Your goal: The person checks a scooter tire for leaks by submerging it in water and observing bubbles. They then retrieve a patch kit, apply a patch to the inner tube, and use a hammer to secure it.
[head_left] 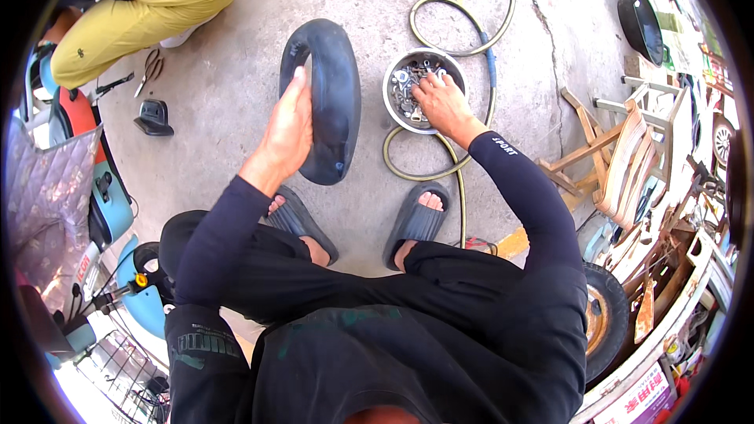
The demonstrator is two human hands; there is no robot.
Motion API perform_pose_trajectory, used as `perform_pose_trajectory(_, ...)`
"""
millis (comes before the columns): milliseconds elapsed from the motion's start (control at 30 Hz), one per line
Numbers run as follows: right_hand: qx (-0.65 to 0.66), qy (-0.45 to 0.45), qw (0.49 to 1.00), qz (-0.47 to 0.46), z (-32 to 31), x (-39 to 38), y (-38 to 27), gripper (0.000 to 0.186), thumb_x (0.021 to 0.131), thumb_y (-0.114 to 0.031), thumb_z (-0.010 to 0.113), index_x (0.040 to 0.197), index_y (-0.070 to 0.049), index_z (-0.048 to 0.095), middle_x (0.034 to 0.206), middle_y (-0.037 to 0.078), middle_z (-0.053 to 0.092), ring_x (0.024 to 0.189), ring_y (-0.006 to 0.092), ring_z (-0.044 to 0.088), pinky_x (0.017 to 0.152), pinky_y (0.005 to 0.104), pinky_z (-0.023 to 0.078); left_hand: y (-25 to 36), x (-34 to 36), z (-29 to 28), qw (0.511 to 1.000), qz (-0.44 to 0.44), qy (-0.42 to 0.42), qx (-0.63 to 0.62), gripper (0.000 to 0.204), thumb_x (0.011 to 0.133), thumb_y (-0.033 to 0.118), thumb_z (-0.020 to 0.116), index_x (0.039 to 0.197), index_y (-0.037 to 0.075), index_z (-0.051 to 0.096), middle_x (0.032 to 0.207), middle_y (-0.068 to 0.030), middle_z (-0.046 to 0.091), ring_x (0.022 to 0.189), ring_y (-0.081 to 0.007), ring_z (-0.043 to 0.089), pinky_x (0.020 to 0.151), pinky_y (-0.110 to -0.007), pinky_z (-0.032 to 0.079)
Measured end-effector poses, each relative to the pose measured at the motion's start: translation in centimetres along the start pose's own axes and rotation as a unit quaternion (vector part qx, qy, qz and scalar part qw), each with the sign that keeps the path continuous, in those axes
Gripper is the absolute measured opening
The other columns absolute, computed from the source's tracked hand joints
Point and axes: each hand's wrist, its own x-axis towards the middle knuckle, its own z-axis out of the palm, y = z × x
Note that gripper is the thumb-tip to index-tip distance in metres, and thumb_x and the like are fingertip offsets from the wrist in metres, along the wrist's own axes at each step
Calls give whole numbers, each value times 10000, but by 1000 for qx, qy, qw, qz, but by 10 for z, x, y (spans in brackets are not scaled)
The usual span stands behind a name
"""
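My left hand grips the inside edge of a black rubber inner tube, which stands out in front of me, left of centre. To its right, a round metal bowl holds several small metal parts. My right hand reaches into this bowl with its fingers bent down among the parts; whatever is between the fingertips is too small to make out.
Coiled hose lies beyond the bowl. Scissors lie near a person in yellow trousers. Scooters line the left. A wooden chair, black basin, wheel and scrap fill the right.
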Motion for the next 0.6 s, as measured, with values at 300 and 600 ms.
perform_pose_trajectory(300,95,88,969,209,18,45,-24,305,781,-301,693,933,-43,639,943,130,625,960,292,599,806,443,483,-12,-5,19,997,53,34,-48,696,1010,521,274,1427,-34,321,1402,-140,457,1257,-221,470,1082,-373,341)
perform_pose_trajectory(600,96,87,950,284,29,60,-25,320,708,-301,712,846,-17,654,886,168,651,867,334,641,742,456,518,-20,-5,13,995,79,24,-55,689,1007,528,278,1423,-18,340,1386,-123,475,1257,-211,463,1083,-370,331)
